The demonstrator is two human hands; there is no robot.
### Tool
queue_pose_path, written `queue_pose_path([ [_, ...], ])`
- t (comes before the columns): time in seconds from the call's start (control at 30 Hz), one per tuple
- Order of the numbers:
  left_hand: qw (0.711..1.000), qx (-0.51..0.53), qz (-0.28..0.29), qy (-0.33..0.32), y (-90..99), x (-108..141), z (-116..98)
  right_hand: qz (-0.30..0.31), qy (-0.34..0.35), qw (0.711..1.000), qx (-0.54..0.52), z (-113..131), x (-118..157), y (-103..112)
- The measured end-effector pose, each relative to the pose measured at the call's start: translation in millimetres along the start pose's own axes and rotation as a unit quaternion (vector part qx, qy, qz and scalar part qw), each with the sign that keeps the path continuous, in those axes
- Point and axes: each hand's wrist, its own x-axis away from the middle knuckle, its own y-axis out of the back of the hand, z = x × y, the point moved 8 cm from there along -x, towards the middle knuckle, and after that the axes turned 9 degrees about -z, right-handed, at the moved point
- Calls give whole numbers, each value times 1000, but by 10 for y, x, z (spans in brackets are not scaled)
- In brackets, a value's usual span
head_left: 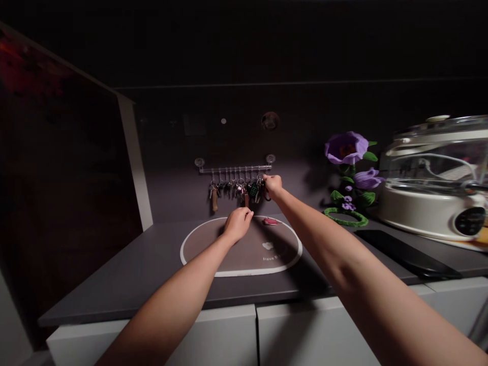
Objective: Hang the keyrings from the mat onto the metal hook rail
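Note:
My right hand point(273, 186) is raised to the right end of a clear hook rail point(236, 169) on the dark wall. Its fingers are pinched at what looks like a key ring, and a dark loop point(268, 197) shows just below them. Several bunches of keys point(229, 189) hang from the rail's hooks, one with a brown strap point(215, 200). Lower down, my left hand point(238, 223) is over the oval mat point(229, 259), near the hanging keys. Its fingers are curled closed; anything inside them is hidden. A small red item point(270, 221) lies at the mat's back edge.
Purple artificial flowers point(347, 148) with a green ring base stand on the counter point(152, 269) to the right. Beside them is a white appliance with a clear lid point(423, 203). A black flat object point(407, 251) lies in front. White cabinets point(221, 335) are below.

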Motion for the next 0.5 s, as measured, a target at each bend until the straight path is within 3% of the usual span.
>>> queue_pose_path([
  [0.23, 1000, -10, 3, 0, -11, 0, 3, -48, -31, 998, 20, -44, 29, 46],
  [0.5, 1000, -3, 13, 1, -20, 3, 13, -4, -37, 999, -6, -112, 92, 13],
])
